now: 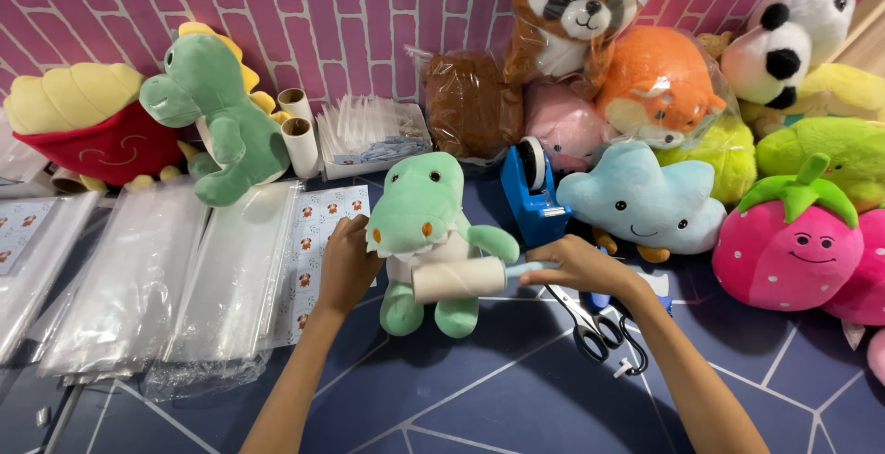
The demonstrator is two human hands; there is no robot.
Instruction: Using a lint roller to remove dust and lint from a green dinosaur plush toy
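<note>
two hands on one green croc plush [426,233], standing upright mid-table on the dark blue mat [516,389]. left hand [346,265] grips its side/back, fingers closed on the fabric. right hand [581,268] clenched on the pale blue handle of a lint roller [461,279], roller lying across the croc's belly, touching it. scissors [595,325] just under the right wrist, blue tape dispenser [535,191] just behind. clear bags [138,279] and sticker sheet [323,233] to the left, plush pile far right. judgement: croc is light, soft, squashy, not fragile; body gives under pressure, so best held at the torso, not the limbs.
</note>
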